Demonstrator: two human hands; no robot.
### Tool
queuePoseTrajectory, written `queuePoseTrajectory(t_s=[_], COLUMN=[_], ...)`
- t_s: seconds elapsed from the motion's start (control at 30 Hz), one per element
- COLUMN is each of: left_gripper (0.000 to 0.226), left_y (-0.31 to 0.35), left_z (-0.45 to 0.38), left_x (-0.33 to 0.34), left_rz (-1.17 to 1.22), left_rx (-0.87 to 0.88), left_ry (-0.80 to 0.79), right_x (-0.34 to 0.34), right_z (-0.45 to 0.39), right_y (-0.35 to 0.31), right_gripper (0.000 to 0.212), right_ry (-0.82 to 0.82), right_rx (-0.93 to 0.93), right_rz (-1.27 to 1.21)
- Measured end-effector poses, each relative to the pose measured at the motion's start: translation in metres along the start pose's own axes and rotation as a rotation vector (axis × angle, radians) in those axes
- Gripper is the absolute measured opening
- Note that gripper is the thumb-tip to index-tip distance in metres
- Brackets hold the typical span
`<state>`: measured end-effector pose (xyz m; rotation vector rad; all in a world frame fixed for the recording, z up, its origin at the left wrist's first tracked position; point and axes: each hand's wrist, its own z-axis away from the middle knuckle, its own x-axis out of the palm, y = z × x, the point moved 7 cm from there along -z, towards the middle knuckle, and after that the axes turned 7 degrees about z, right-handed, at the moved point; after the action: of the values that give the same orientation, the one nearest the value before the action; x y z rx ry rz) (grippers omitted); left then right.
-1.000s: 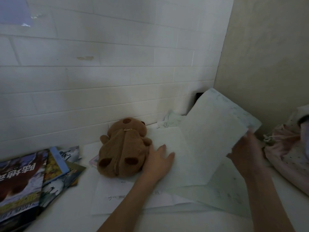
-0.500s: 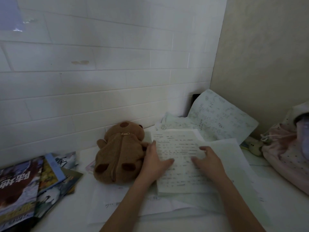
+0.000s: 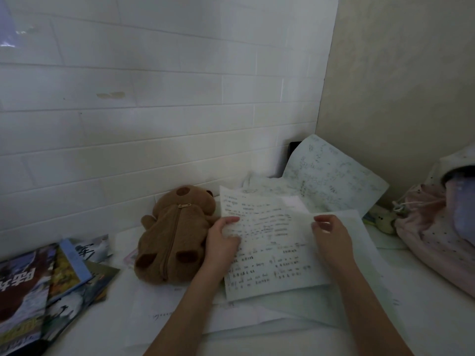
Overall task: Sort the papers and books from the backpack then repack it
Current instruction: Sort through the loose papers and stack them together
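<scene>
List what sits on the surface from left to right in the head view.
Stack of books → brown plush pouch → left hand → written sheet → right hand → pink backpack.

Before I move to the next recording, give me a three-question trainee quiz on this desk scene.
1. True or false: the left hand holds the printed worksheet by its left edge.
2. What lies directly left of the worksheet: A) the magazines, B) the brown plush pencil case, C) the pink backpack?
3. Fill in: the plush case's zipper is ____.

Key: 1 true; 2 B; 3 closed.
</scene>
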<state>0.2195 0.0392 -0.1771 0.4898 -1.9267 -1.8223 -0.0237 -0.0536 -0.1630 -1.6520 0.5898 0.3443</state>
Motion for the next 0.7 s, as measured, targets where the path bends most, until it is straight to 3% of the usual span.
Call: queuePoseTrajectory(t_s=[0.07, 0.17, 0.23, 0.37, 0.53, 0.7], left_gripper=[0.038, 0.037, 0.037, 0.036, 0.036, 0.035], left_y=[0.0, -0.003, -0.004, -0.005, -0.004, -0.007], left_z=[-0.003, -0.008, -0.009, -0.009, -0.009, -0.011], left_x=[-0.004, -0.007, -0.005, -0.005, -0.005, -0.003], left_rz=[-0.094, -0.164, -0.184, -0.187, -0.207, -0.225], left_rx=[0.067, 0.102, 0.106, 0.102, 0.112, 0.09], left_ry=[0.055, 0.072, 0.07, 0.067, 0.077, 0.062], right_x=[-0.022, -0.037, -0.034, -0.022, -0.043, -0.035], right_z=[-0.004, -0.006, -0.005, -0.008, -0.005, -0.017], right_y=[0.011, 0.037, 0.047, 0.045, 0.052, 0.055], right_gripper=[0.041, 0.077, 0.094, 0.089, 0.095, 0.088], right_ry=[0.072, -0.048, -0.126, -0.251, -0.066, -0.117], right_rx=[0.121, 0.309, 0.341, 0.284, 0.37, 0.282], right_rz=[0.195, 0.446, 0.482, 0.377, 0.541, 0.334])
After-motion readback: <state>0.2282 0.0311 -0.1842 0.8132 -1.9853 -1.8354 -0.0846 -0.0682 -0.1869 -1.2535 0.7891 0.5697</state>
